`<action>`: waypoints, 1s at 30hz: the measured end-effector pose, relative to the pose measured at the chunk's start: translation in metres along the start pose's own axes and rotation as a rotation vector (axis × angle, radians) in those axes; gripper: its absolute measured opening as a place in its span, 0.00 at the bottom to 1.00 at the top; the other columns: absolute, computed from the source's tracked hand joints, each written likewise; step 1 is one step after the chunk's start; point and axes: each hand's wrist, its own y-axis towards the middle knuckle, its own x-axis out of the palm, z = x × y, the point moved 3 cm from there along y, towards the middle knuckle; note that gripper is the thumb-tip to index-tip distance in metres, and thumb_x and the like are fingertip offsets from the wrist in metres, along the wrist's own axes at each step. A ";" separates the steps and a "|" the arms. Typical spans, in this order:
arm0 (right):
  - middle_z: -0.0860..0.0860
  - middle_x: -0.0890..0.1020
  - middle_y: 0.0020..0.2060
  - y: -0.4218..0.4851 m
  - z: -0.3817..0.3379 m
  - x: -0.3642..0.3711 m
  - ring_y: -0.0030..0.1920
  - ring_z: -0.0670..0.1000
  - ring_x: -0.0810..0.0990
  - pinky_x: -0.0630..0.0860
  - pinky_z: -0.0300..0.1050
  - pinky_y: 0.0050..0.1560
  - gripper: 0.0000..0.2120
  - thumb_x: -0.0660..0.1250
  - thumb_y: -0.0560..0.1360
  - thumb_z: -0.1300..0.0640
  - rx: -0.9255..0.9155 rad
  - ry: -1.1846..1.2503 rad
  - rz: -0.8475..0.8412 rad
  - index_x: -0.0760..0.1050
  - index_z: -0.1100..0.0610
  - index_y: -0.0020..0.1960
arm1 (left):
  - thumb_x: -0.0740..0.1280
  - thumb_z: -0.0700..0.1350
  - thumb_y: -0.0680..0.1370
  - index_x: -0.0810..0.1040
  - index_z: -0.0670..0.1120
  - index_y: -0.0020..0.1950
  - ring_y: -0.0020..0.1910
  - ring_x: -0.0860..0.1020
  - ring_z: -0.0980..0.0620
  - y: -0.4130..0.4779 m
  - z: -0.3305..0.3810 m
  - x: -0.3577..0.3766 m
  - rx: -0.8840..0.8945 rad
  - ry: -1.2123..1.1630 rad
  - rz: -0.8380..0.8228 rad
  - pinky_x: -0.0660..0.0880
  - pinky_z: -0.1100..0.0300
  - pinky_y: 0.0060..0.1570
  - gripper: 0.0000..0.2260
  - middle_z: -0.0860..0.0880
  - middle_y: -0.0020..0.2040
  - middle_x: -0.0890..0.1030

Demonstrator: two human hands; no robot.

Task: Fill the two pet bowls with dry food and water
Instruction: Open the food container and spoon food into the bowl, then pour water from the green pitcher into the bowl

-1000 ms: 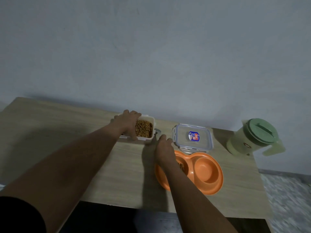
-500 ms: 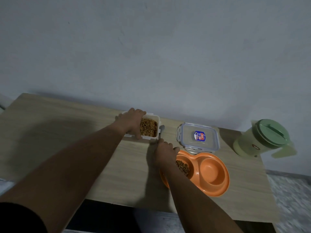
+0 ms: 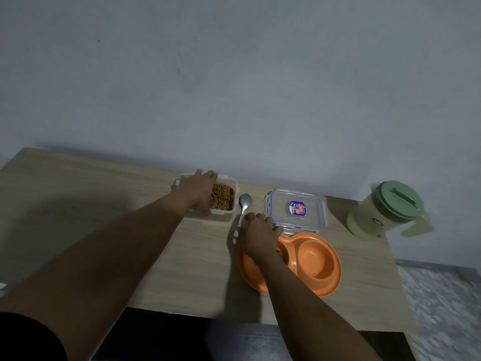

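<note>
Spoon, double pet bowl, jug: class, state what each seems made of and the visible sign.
Spoon: likely metal, its bowl shines silvery. Double pet bowl: probably plastic, smooth moulded orange, soft sheen. Jug: probably plastic, matte pale green, moulded lid.

Dim, bluish light, soft arm shadows on the table point(image 3: 78, 204), blurred wide-angle edges.

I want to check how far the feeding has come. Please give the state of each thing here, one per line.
Box: open, kibble inside, gripped by left hand.
Lid: off, flat on table.
Spoon: lying on table, handle held by right hand.
Left well: some kibble, mostly hidden by the hand.
Right well: empty.
Jug: upright, lidded.
</note>
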 end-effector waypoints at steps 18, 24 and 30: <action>0.58 0.76 0.62 -0.079 0.257 -0.097 0.64 0.60 0.74 0.67 0.65 0.66 0.22 0.62 0.78 0.42 0.654 0.768 0.733 0.73 0.57 0.64 | 0.62 0.83 0.58 0.61 0.48 0.79 0.70 0.69 0.43 -0.110 0.121 0.106 -0.170 -0.362 0.270 0.69 0.44 0.66 0.59 0.45 0.72 0.70; 0.60 0.64 0.72 -0.066 0.303 -0.142 0.72 0.60 0.65 0.66 0.57 0.71 0.35 0.63 0.78 0.39 0.632 1.016 0.892 0.61 0.58 0.76 | 0.76 0.76 0.50 0.71 0.49 0.68 0.65 0.73 0.44 -0.119 0.162 0.134 -0.225 -0.490 0.251 0.69 0.48 0.63 0.53 0.47 0.63 0.77; 0.56 0.79 0.60 -0.042 0.332 -0.161 0.57 0.53 0.77 0.75 0.48 0.56 0.28 0.65 0.76 0.37 0.489 1.130 0.730 0.73 0.58 0.64 | 0.78 0.73 0.50 0.67 0.51 0.73 0.69 0.70 0.43 -0.118 0.181 0.136 -0.333 -0.523 0.209 0.68 0.45 0.65 0.56 0.48 0.68 0.74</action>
